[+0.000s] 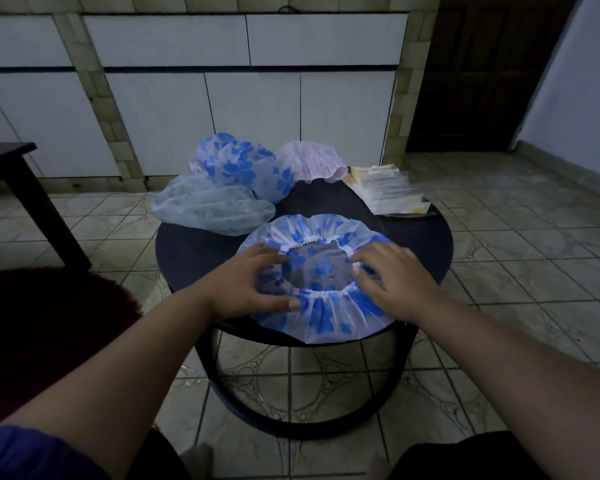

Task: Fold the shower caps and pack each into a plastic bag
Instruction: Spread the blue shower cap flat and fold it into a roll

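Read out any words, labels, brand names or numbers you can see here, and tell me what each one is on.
None can be read.
Stack of plastic bags: yellowish patches that may be print, too blurred to read.
Blue-flowered shower cap under the hands: flower pattern only, no text.
Other shower caps and the round table: no lettering visible.

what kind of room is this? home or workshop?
Most likely a home, not a workshop: patterned tiled floor, white cabinet doors set in a tiled wall, and a small round dark table holding shower caps for the packing task.
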